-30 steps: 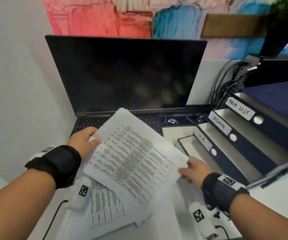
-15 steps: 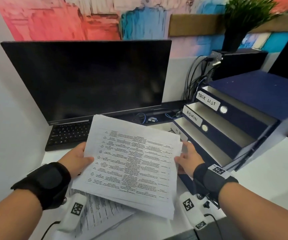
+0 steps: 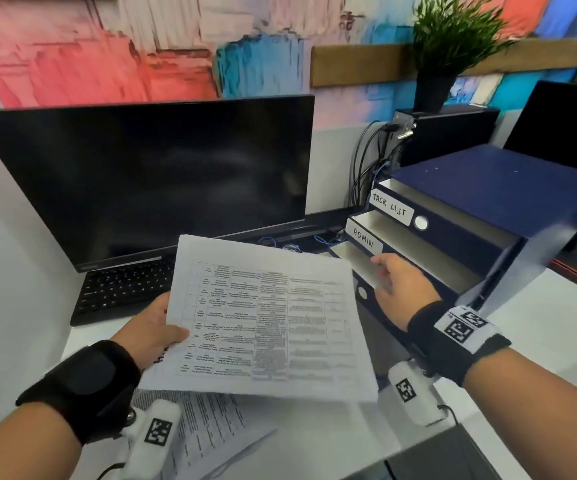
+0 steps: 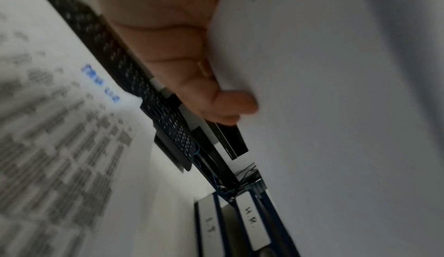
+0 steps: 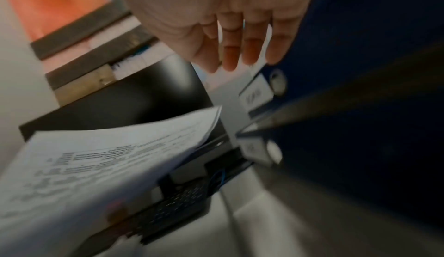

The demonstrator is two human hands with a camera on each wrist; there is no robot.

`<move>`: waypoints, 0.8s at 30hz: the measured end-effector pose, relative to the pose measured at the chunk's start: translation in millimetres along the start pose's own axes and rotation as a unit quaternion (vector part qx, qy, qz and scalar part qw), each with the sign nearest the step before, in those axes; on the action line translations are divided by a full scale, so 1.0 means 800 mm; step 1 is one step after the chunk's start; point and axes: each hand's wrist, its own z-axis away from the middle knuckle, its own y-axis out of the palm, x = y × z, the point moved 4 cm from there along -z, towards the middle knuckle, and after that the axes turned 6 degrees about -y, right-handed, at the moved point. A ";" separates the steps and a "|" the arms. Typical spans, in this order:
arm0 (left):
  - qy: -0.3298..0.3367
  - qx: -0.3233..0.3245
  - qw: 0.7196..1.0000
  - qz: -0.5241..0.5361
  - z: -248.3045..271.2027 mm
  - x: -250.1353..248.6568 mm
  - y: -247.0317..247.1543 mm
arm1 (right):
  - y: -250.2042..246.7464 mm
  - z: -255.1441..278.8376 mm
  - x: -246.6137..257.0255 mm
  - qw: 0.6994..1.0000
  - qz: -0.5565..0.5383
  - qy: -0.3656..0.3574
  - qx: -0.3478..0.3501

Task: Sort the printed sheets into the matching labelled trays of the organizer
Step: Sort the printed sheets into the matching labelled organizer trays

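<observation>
The right hand (image 3: 396,289) has let go of the sheets (image 3: 266,320) since half a second ago and now reaches toward the organizer (image 3: 495,209), leaving the stack with the left hand (image 3: 152,329) alone.

From the head view, the left hand grips the stack's left edge, thumb on top, holding it in the air over the desk (image 3: 540,323) in front of the keyboard (image 3: 120,289) and dark monitor (image 3: 141,174). The top page shows a printed table. The right hand is empty, fingers loosely extended, at the front of the tray below the ADMIN label (image 3: 363,237); the TASK LIST label (image 3: 389,206) sits one tray higher. More papers (image 3: 207,431) lie on the desk under the stack. A potted plant (image 3: 450,39) stands behind the organizer.

From the left wrist, the fingers (image 4: 230,103) curl under the white back of the sheets (image 4: 336,90); lower trays marked H.R. (image 4: 251,217) and I.T. (image 4: 209,223) show beyond.

From the right wrist, blurred, the straight fingers (image 5: 252,52) are spread near the blue organizer (image 5: 360,33), holding nothing; the sheets (image 5: 108,156) hang off to the left.
</observation>
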 end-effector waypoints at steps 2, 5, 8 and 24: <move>0.005 -0.024 0.999 0.020 -0.006 -0.004 0.008 | -0.031 0.003 -0.011 0.990 0.130 -0.028 -0.055; 0.000 -0.034 0.998 0.046 -0.021 -0.009 0.028 | -0.072 0.009 -0.031 0.964 0.207 -0.049 -0.161; -0.003 -0.036 0.998 0.061 -0.037 -0.014 0.057 | -0.103 0.002 -0.050 0.939 0.279 -0.048 -0.193; -0.007 -0.049 0.989 0.138 -0.044 -0.034 0.115 | -0.114 -0.015 -0.103 0.946 0.311 0.042 -0.077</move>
